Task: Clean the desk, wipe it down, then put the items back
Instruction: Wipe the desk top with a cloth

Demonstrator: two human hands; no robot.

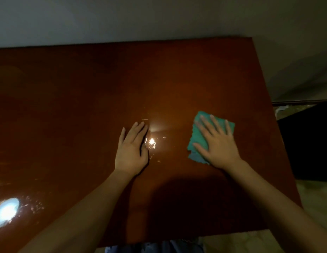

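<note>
Your right hand (216, 143) lies flat on the green cloth (197, 139), fingers straight and spread, pressing it onto the desk (86, 106) rather than gripping it; nothing is curled round the fabric. The cloth sits on the right part of the desktop, well in from the far edge and near the right edge. It looks thin, soft and light, with a ragged near edge, so judge that it will bunch or fold under your palm if you push with the fingertips alone. Keep the whole palm on its middle and let the spread fingers pin the corners. The desktop is glossy and shows bright glare patches, so the cloth should slide easily. When you need to lift it, pinch a free corner, such as the far left one beyond your fingers. Your left hand (132, 148) rests open and flat on the bare desk beside a glare spot, holding nothing and steadying you.
</note>
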